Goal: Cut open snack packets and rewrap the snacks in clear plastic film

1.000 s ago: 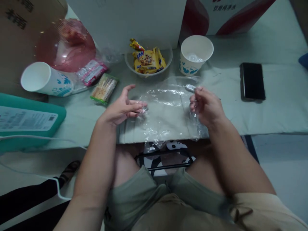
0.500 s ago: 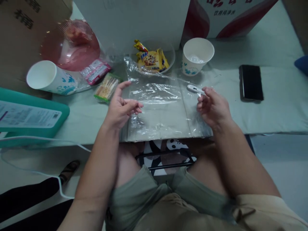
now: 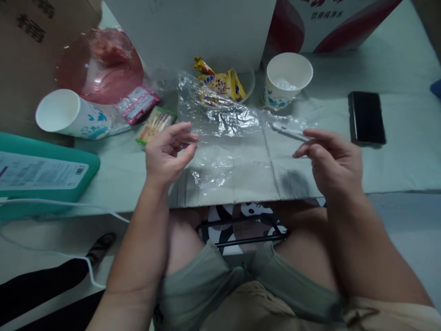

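Note:
My right hand [image 3: 336, 161] pinches the end of a slim white thermometer-like stick [image 3: 289, 132] between thumb and fingers, above the table. The stick points left, over the edge of a clear plastic sheet or bag [image 3: 223, 122]. My left hand [image 3: 170, 154] hovers at the left of the plastic, thumb and fingers apart, with nothing in it. Close behind it lies a snack packet with a green edge [image 3: 156, 124]. The crumpled plastic lies across the table, partly over the front of a clear bowl [image 3: 251, 85] with yellow snack packets [image 3: 223, 85].
A paper cup [image 3: 287, 78] stands upright beside the bowl; another cup [image 3: 74, 115] lies tipped at left. A pink packet [image 3: 138, 105], red bowl [image 3: 82, 69], green container [image 3: 86, 161] and black phone-like thing [image 3: 367, 118] are around. Boxes [image 3: 193, 32] stand behind. A white cable [image 3: 103, 208] hangs at left.
My right hand has moved right with the white stick, which now shows its narrow side. My left hand's fingers have shifted slightly. The plastic has bunched farther back and lies less flat in front.

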Motion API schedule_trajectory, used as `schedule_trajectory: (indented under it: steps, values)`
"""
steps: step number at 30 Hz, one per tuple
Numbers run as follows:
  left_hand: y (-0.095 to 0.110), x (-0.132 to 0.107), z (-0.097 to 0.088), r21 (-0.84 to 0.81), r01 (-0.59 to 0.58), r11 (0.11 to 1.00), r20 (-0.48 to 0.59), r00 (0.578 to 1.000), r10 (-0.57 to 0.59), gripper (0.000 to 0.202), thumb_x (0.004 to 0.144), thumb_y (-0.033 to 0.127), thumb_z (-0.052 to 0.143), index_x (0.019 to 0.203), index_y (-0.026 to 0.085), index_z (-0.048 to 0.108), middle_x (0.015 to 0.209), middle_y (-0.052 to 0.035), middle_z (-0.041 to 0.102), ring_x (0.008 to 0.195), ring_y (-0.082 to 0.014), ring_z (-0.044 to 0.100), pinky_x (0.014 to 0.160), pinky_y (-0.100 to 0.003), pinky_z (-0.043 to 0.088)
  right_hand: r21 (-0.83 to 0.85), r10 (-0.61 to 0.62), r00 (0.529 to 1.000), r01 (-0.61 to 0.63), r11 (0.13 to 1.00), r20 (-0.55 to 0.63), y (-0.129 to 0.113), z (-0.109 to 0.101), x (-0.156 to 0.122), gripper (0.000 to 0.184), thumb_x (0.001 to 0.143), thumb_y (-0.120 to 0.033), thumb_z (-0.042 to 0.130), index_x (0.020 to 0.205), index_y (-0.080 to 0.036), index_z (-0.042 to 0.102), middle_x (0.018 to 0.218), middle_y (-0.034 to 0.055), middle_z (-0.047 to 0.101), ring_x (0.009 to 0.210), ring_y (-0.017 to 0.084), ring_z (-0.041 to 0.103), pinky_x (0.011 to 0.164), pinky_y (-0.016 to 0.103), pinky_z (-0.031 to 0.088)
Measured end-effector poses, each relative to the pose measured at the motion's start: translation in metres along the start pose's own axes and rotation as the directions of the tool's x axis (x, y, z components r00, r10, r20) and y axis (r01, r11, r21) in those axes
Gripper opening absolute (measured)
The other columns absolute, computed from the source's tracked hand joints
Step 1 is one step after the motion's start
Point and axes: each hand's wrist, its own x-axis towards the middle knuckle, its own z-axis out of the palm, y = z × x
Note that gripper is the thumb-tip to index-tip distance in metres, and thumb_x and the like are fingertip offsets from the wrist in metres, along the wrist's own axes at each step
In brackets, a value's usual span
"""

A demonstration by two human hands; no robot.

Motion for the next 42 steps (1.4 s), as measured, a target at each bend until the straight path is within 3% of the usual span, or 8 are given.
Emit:
schedule_trajectory:
  steps: [8,16,20,27,30,33,37,42]
  values:
    - [-0.019,0.007,-0.016,0.070,0.015,0.997,-0.013,1.000,-0.014,0.024,0.081,0.042,0.081,0.102,0.032,0.073,0.105,-0.0024,0.069,0.118,-0.0235,0.061,0.086,-0.036,0.060,-0.093,0.126,0.981,-0.141,0.986,-0.146,0.002,-0.006,0.000,0.018,0.080,-0.030,0.074,0.097,-0.024,0.073,0.087,0.0011,0.075,0.049,0.010,0.054,0.046,0.028,0.049]
    - [-0.007,0.006,-0.009,0.415,-0.402,0.816,0.026,0.902,0.431,0.006,0.078,0.028,0.080,0.079,0.026,0.074,0.127,-0.0038,0.061,0.136,-0.0312,0.052,0.115,-0.050,0.044,-0.413,-0.360,0.931,0.306,0.858,-0.060,0.003,-0.013,-0.002,0.024,0.081,-0.034,0.070,0.104,-0.029,0.069,0.108,0.0060,0.070,0.105,0.028,0.067,0.093,0.049,0.055]
    - [-0.003,0.001,-0.001,0.282,-0.508,0.814,0.183,0.861,0.474,0.005,0.086,0.026,0.072,0.082,0.027,0.070,0.115,-0.0007,0.074,0.133,-0.0266,0.059,0.121,-0.054,0.037,-0.447,-0.253,0.949,0.312,0.838,0.188,-0.002,-0.006,-0.001,0.044,0.074,-0.039,0.079,0.115,-0.030,0.067,0.109,0.0075,0.074,0.114,0.033,0.067,0.112,0.058,0.043]
    - [0.006,-0.005,0.007,0.130,-0.328,0.936,0.023,0.944,0.328,0.016,0.093,0.042,0.067,0.088,0.028,0.061,0.073,0.0050,0.070,0.094,-0.0194,0.076,0.119,-0.049,0.039,-0.197,-0.101,0.971,0.145,0.969,0.216,-0.014,-0.015,-0.003,0.013,0.082,-0.030,0.073,0.073,-0.028,0.064,0.083,0.0011,0.074,0.100,0.027,0.073,0.102,0.051,0.053]
    - [0.009,-0.004,0.009,0.052,-0.251,0.967,-0.034,0.967,0.253,0.020,0.091,0.046,0.070,0.090,0.030,0.059,0.060,0.0082,0.059,0.066,-0.0146,0.069,0.091,-0.038,0.057,0.031,-0.043,0.990,0.039,0.999,0.136,-0.019,-0.014,-0.006,0.017,0.083,-0.031,0.074,0.077,-0.027,0.059,0.079,-0.0009,0.073,0.094,0.023,0.075,0.093,0.044,0.059]
    - [0.008,0.002,0.009,-0.003,-0.034,0.999,0.038,0.999,0.034,0.027,0.089,0.048,0.073,0.099,0.031,0.054,0.061,0.0087,0.061,0.047,-0.0105,0.056,0.052,-0.026,0.048,0.090,0.113,0.992,-0.118,0.989,0.061,-0.020,-0.009,-0.005,0.027,0.082,-0.038,0.077,0.083,-0.028,0.051,0.067,-0.0047,0.067,0.049,0.014,0.061,0.047,0.030,0.051]
    - [0.001,0.013,0.004,0.000,0.296,0.955,0.242,0.927,-0.288,0.037,0.082,0.039,0.078,0.105,0.028,0.052,0.062,0.0058,0.066,0.038,-0.0080,0.048,0.037,-0.022,0.031,0.019,0.322,0.947,-0.322,0.947,-0.010,-0.013,-0.008,0.001,0.033,0.077,-0.040,0.078,0.095,-0.029,0.052,0.069,-0.0045,0.068,0.035,0.008,0.039,0.032,0.026,0.027]
    - [-0.005,0.025,0.001,-0.063,0.436,0.898,0.252,0.877,-0.408,0.026,0.067,0.022,0.076,0.084,0.023,0.056,0.067,0.0011,0.068,0.042,-0.0056,0.047,0.037,-0.019,0.027,-0.339,0.241,0.970,-0.217,0.916,0.032,0.008,-0.021,-0.003,0.048,0.068,-0.027,0.078,0.114,-0.028,0.062,0.111,0.0067,0.075,0.056,0.014,0.060,0.053,0.035,0.052]
